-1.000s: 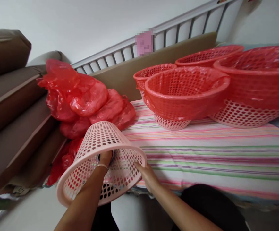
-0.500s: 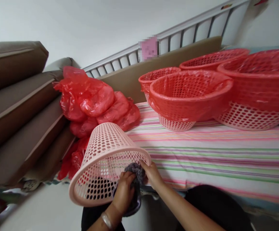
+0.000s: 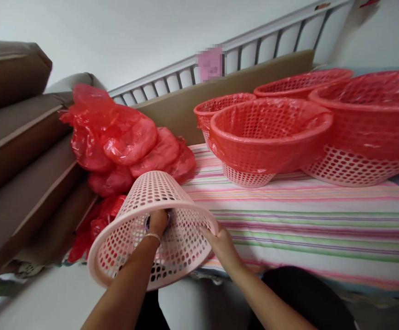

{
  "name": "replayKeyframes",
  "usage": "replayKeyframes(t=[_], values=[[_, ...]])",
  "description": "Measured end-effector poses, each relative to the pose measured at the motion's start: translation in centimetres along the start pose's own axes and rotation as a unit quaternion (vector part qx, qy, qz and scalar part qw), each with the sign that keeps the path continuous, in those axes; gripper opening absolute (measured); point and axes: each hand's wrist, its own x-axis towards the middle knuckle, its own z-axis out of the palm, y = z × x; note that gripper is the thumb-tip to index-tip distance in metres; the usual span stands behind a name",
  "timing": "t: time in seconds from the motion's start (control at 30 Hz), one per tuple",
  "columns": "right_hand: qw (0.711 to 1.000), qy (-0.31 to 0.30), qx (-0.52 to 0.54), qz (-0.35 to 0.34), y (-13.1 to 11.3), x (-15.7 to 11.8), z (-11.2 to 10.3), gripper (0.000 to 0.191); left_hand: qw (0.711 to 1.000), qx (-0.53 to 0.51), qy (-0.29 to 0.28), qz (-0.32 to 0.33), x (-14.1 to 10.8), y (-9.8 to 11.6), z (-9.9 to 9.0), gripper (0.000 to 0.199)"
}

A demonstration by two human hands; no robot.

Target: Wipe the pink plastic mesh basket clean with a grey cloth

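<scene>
A pale pink perforated plastic basket [image 3: 153, 188] lies tilted, its wide mouth facing me. My right hand [image 3: 216, 236] is closed on the right side of its rim. Reaching through the mouth, my left hand [image 3: 158, 221] is deep inside the basket, near the inner wall. Bits of a dark grey cloth [image 3: 168, 219] show beside that hand, which is closed round it. The fingertips of the left hand and most of the cloth are hidden. A bracelet circles the left wrist.
Several pink baskets [image 3: 271, 137] lined with red plastic bags stand at the right on a striped sheet [image 3: 289, 229]. Behind the held basket are bunched red plastic bags [image 3: 130, 137]. Brown cushions [image 3: 24, 137] are stacked at the left; a slatted rail [image 3: 247, 52] runs along the back.
My left hand has moved from the basket's mouth to deep inside it, taking the grey cloth along. The right hand keeps its hold on the rim. The view has shifted slightly.
</scene>
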Motion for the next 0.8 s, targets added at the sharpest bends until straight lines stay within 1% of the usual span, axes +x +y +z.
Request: replayKeyframes(t=[0.07,0.17,0.23,0.3,0.33,0.4,0.5,0.57,0.6,0.63,0.67,0.7,0.73,0.8], values=[[0.998,0.02,0.051,0.022,1.2,-0.2,0.6,0.05,0.999,0.032,0.001,-0.008,0.2,-0.3,0.6,0.038],[0.991,0.025,0.119,0.054,2.8,-0.8,1.4,0.055,0.998,0.061,-0.002,-0.014,-0.1,-0.3,0.7,0.038],[0.987,0.029,0.143,0.066,3.3,-0.9,1.7,0.056,0.998,0.064,-0.01,-0.012,-0.8,0.0,0.4,0.034],[0.986,0.029,0.152,0.068,3.3,-0.9,1.7,0.058,0.998,0.057,-0.024,-0.002,-2.1,0.7,0.0,0.032],[0.985,0.029,0.153,0.068,3.2,-0.8,1.6,0.059,0.998,0.052,-0.034,0.005,-3.2,1.1,-0.1,0.034],[0.985,0.031,0.154,0.072,3.0,-0.7,1.5,0.061,0.998,0.04,-0.052,0.023,-6.2,2.2,-0.5,0.042],[0.984,0.033,0.157,0.078,3.0,-0.5,1.4,0.062,0.996,0.022,-0.076,0.05,-11.9,4.0,-0.7,0.05],[0.987,0.029,0.146,0.063,2.9,-0.4,1.3,0.06,0.991,-0.02,-0.101,0.081,-15.3,4.8,-0.8,0.052],[0.989,0.027,0.135,0.053,2.8,-0.3,1.2,0.059,0.988,-0.039,-0.115,0.095,-16.5,5.2,-0.9,0.056],[0.992,0.026,0.119,0.043,2.5,-0.2,1.1,0.058,0.985,-0.049,-0.128,0.106,-17.1,5.4,-1.0,0.059],[0.994,0.022,0.102,0.035,2.2,-0.1,1.0,0.058,0.983,-0.045,-0.137,0.112,-17.2,5.5,-1.1,0.06],[0.996,0.016,0.085,0.027,1.8,0.0,0.8,0.059,0.983,-0.028,-0.143,0.111,-16.8,5.5,-1.3,0.06],[0.997,0.01,0.069,0.019,1.4,0.1,0.7,0.059,0.984,-0.003,-0.144,0.107,-15.8,5.5,-1.5,0.058],[0.999,-0.003,0.043,0.008,0.5,0.3,0.2,0.059,0.986,0.055,-0.133,0.085,-12.7,5.1,-1.9,0.049]])
